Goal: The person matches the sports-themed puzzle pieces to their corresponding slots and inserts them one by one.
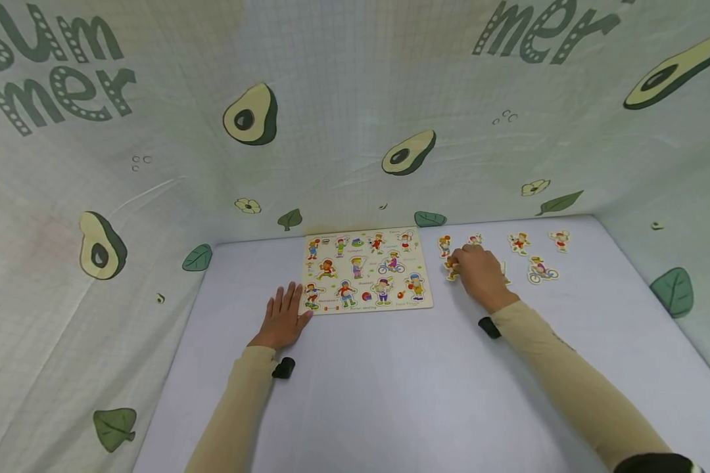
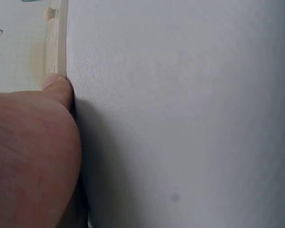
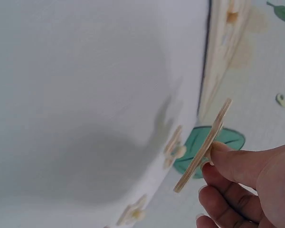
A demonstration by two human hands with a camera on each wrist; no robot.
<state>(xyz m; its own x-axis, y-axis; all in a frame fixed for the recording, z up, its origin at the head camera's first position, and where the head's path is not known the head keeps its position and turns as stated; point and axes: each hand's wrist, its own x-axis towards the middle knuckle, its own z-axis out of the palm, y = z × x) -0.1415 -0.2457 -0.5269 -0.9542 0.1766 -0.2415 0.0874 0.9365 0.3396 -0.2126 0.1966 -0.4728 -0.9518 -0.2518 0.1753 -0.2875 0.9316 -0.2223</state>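
Note:
A wooden puzzle board (image 1: 374, 311) with sports figures lies on the white table. My left hand (image 1: 281, 318) rests with straight, spread fingers at the board's left edge. In the left wrist view its thumb (image 2: 60, 90) touches the side of the board. Right of the board, my right hand (image 1: 479, 272) pinches a wooden puzzle piece (image 1: 451, 270) between thumb and fingers. The right wrist view shows this piece (image 3: 204, 149) edge-on, raised off the table; its printed face is turned away there.
Several loose figure pieces lie around the right hand, among them a cyclist piece (image 1: 542, 270), a red-clad figure (image 1: 519, 244) and another figure (image 1: 559, 240). One piece (image 1: 505, 272) is partly hidden by the hand. An avocado-print cloth (image 1: 331, 177) hangs behind the table (image 1: 361, 387).

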